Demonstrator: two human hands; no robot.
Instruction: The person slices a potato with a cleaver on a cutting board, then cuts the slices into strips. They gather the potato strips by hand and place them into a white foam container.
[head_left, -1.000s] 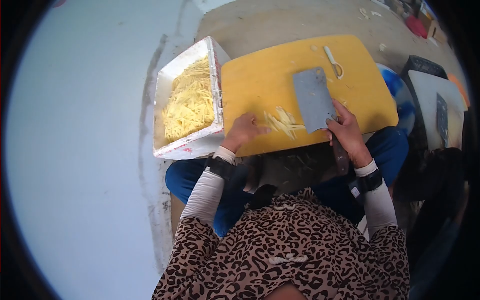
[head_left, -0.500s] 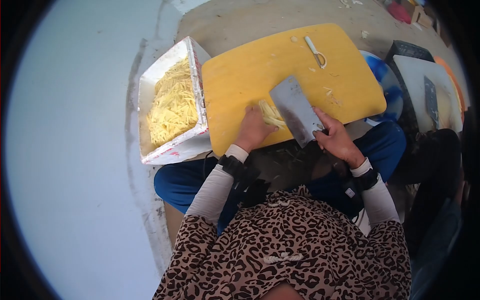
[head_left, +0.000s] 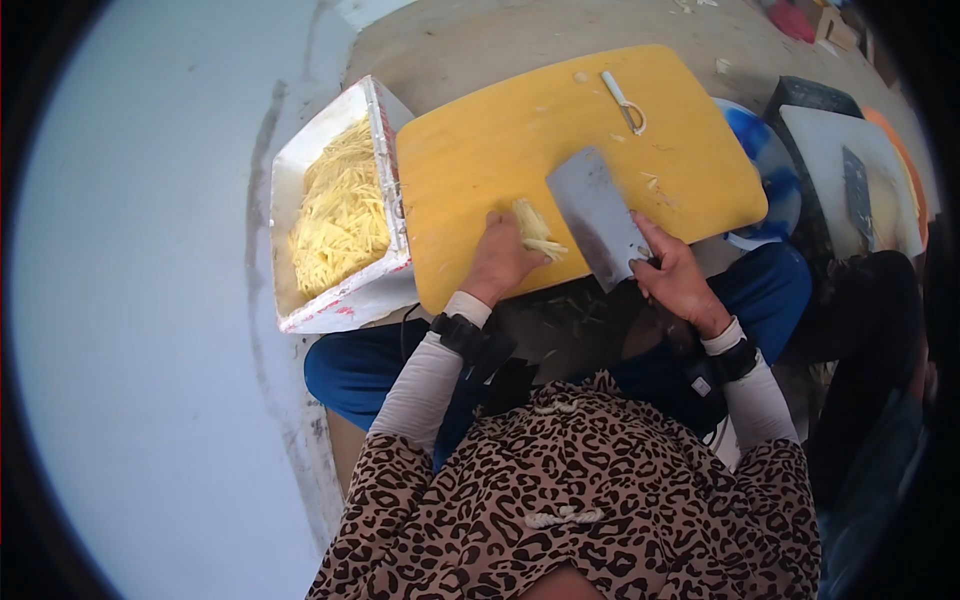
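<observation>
A yellow cutting board (head_left: 470, 150) lies in front of me. My right hand (head_left: 677, 280) grips a broad cleaver (head_left: 595, 213), whose blade is over the board's near part, tilted up to the left. Left of the blade, my left hand (head_left: 502, 258) touches a small bundle of pale yellow strips (head_left: 535, 225) on the board; its fingertips are partly hidden, and thumb and fingers curve around the bundle's left side. A peeler (head_left: 622, 100) with a white handle rests near the board's far edge. Small scraps (head_left: 655, 188) lie right of the cleaver.
A white foam box (head_left: 385, 150) holding many yellow strips stands against the board's left side. On the right are a blue basin (head_left: 765, 160), a dark crate (head_left: 815, 97) and a white board (head_left: 820, 150) with another blade (head_left: 858, 195). Beside them shows another person's dark-clothed leg (head_left: 875, 310).
The cleaver has shifted slightly right, away from the bundle, leaving more of the strips visible. My left hand stays beside them. The whole view has shifted a little.
</observation>
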